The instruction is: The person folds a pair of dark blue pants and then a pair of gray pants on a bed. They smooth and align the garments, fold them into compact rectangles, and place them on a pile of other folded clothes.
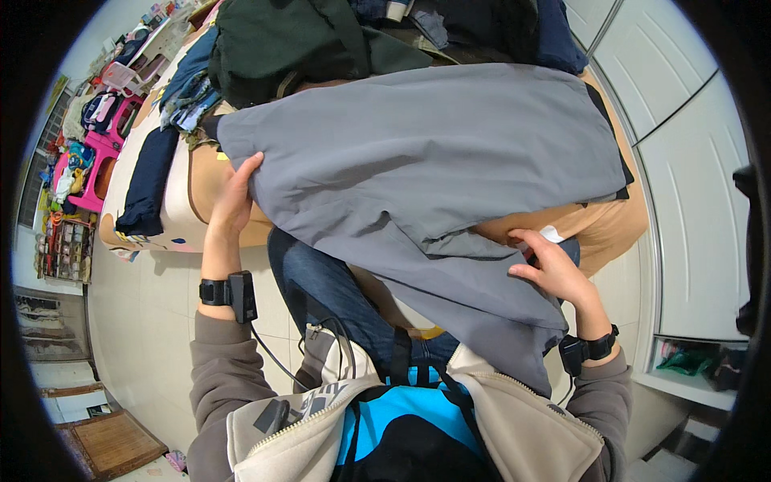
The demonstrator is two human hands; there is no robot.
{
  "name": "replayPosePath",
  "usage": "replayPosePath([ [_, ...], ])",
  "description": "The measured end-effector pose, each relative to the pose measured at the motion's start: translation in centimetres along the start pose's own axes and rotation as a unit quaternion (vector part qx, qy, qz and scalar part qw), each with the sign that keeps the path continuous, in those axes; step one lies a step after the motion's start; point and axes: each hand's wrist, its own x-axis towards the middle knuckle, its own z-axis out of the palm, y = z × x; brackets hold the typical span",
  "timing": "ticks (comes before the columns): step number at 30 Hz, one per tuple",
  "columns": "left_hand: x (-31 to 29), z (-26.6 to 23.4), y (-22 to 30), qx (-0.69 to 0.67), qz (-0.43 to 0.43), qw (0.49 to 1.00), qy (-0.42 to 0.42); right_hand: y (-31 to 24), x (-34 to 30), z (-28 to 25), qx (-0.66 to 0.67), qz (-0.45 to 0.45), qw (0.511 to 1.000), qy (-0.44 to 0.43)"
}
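Grey trousers (418,153) lie spread across the bed in front of me, and one leg trails down over my lap. At their waist end, my left hand (231,197) grips the edge, its thumb on top and the other fingers hidden under the cloth. My right hand (554,265) is on the lower leg near its inner edge. Its thumb presses on the fabric and its fingers curl round the edge, partly hidden. Creases gather at the middle, where the two legs part.
Dark green clothing (289,48) and other dark garments are heaped at the bed's far side. A folded navy garment (148,181) lies at the left, near a pile of blue clothes (191,80). Pink stools (100,169) stand farther left. A white wardrobe (691,201) borders the right.
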Motion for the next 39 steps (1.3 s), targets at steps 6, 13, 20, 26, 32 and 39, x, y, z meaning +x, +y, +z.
replayPosePath([
  [6, 2.1, 1.0, -2.2, -0.014, -0.053, 0.995, 0.078, 1.1, -1.4, 1.3, -0.036, 0.115, 0.989, -0.086],
  [13, -2.2, 1.8, -2.2, -0.029, -0.077, 0.993, 0.081, 2.3, -4.3, 0.8, 0.132, 0.095, 0.984, -0.078],
  [20, -9.6, 3.2, -6.3, -0.122, -0.199, 0.967, -0.103, 2.2, -3.4, 2.3, 0.171, 0.049, 0.984, -0.013],
  [26, -13.0, 7.9, -9.1, -0.143, -0.278, 0.936, -0.163, 1.7, 3.2, 4.6, 0.146, -0.046, 0.988, -0.007],
  [32, -13.6, 10.0, -8.6, -0.202, -0.314, 0.912, -0.168, 1.2, 6.6, 4.6, 0.134, -0.008, 0.989, -0.062],
  [39, -14.4, 11.5, -9.6, -0.287, -0.364, 0.873, -0.148, -0.4, 5.3, 2.8, 0.257, 0.133, 0.955, -0.067],
])
